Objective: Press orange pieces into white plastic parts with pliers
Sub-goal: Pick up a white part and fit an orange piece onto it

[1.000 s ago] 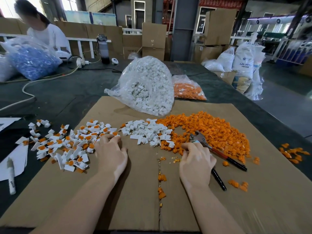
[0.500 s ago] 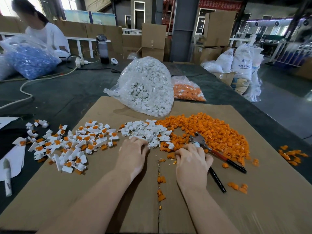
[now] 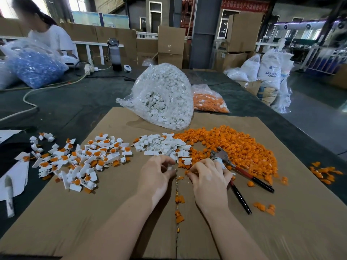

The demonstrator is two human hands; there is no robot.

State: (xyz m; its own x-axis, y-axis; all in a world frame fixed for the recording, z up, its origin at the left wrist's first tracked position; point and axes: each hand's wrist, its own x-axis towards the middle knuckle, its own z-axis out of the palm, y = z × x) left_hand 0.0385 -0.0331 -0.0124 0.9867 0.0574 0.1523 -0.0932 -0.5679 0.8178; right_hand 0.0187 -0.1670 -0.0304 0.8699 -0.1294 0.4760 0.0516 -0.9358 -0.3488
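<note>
Cardboard [image 3: 244,231] covers the near part of a dark worktop [image 3: 75,102], and on its left lies a spread of white plastic parts [image 3: 75,160] already carrying orange pieces. At its middle the left hand [image 3: 156,175] curls its fingers at the edge of a bare white heap [image 3: 161,144], seemingly pinching something small, while the right hand [image 3: 209,176] pinches an orange bit and holds the pliers [image 3: 234,169], whose handles splay toward the right edge beside the orange pieces [image 3: 234,143]. Bags of white [image 3: 161,96] and orange [image 3: 208,100] parts sit at the far edge, with cartons [image 3: 170,44] and sacks [image 3: 272,68] in the hall beyond.
</note>
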